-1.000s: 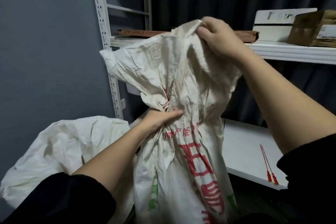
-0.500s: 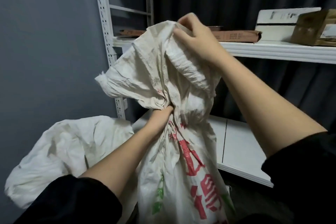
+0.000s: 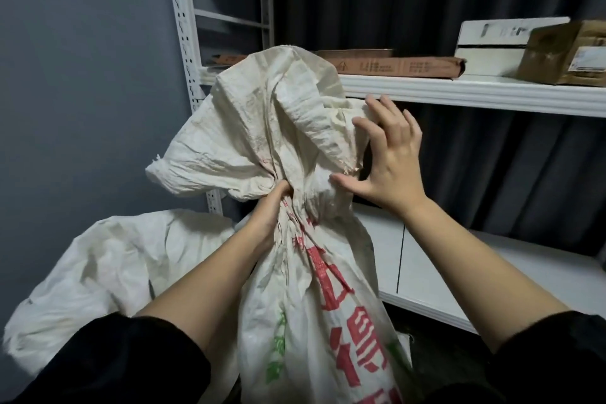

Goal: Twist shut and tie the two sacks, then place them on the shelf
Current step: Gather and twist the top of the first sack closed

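Printed sack [image 3: 314, 289] upright at centre, neck bunched in left hand [image 3: 272, 210], fingers curled round. Right hand [image 3: 390, 161] at 2 o'clock, fingers spread, against loose top. Second sack [image 3: 108, 269] at 8 o'clock; shelf [image 3: 475, 93] at 1.

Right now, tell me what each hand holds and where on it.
The left hand grips the printed sack at its twisted neck. The right hand holds nothing; its fingers are spread open against the sack's loose top.
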Available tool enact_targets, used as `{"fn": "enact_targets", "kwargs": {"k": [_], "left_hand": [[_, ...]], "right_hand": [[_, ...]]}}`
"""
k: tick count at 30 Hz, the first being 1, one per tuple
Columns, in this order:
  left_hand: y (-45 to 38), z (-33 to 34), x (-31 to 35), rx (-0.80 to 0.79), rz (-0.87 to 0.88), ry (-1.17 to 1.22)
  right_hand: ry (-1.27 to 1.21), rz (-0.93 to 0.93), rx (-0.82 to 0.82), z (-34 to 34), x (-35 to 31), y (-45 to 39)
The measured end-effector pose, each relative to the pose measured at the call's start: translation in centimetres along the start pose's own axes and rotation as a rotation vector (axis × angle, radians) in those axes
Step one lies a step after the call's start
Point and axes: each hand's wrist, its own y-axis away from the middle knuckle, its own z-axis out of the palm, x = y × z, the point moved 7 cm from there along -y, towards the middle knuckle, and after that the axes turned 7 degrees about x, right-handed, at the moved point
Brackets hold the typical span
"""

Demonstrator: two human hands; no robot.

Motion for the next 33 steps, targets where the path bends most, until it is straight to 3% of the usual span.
{"fn": "enact_targets", "kwargs": {"k": [4, 6, 9, 13, 14, 16, 19, 22, 24, 27, 29, 32, 33], "left_hand": [[0.8, 0.9, -0.1, -0.131, -0.009, -0.058], [1.1, 1.0, -0.1, -0.124, 0.025, -0.185], [1.1, 0.9, -0.2, -0.096, 0.043, -0.306], [0.5, 1.0, 0.0, -0.077, 0.093, -0.399], [0.4, 1.1, -0.2, -0.085, 0.088, -0.415], [0.5, 1.4, -0.4, -0.104, 0.067, -0.436], [0.4, 1.0, -0.7, -0.088, 0.041, -0.397], [0.5, 0.8, -0.9, -0.041, 0.046, -0.322], [0.8, 0.7, -0.7, 0.011, 0.054, -0.261], [0.6, 0.2, -0.8, 0.094, 0.013, -0.099], [0.5, 0.2, -0.7, 0.11, -0.011, -0.001], [0.1, 1.0, -0.5, 0.015, -0.002, 0.088], [0.3, 1.6, -0.4, -0.042, 0.011, 0.096]], "right_hand": [[0.132, 0.248, -0.097, 1.3, 2.2, 0.5], [-0.131, 0.568, -0.074, 1.5, 4.0, 0.0], [-0.589, 1.013, 0.088, 1.1, 7.0, -1.9], [-1.046, 1.29, 0.05, 1.8, 6.8, -5.7], [-1.172, 1.327, 0.095, 1.6, 6.6, -6.9], [-1.261, 1.172, 0.128, 0.3, 6.4, -10.2], [-0.904, 0.851, 0.054, -1.4, 6.1, -13.3], [-0.589, 0.703, 0.133, -2.1, 6.1, -12.6], [-0.625, 0.791, 0.268, -2.1, 6.4, -10.4], [-0.797, 1.263, 0.451, -0.4, 7.1, -3.7], [-0.945, 1.399, 0.142, 3.0, 5.5, 0.8], [-1.148, 1.187, -0.615, 5.8, -0.8, 5.8], [-1.165, 1.135, -0.727, 6.0, -2.2, 6.6]]}}
